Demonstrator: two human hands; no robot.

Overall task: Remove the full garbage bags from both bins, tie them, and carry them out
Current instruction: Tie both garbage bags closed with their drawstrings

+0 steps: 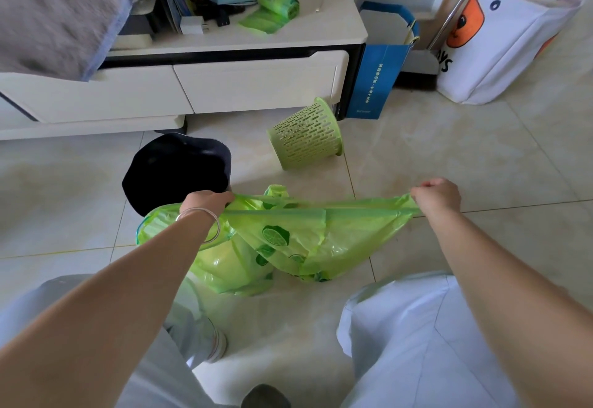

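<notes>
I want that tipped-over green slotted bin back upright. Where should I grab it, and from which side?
Probably the green bin is best taken by its rim, at the wide open end pointing right toward the blue box. It lies on its side with the narrow base facing left, so come from the right and above, hooking fingers over the rim's upper edge.

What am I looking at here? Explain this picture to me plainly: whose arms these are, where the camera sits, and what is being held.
There is no machine here. The camera is worn on a person's head and looks down at their own arms. The left hand and right hand each pinch one end of a green garbage bag, stretching its top taut above the tiled floor. Behind it, a perforated green bin lies tipped on its side, and a dark bin stands nearby. A roll of green bags rests on the white cabinet.
</notes>
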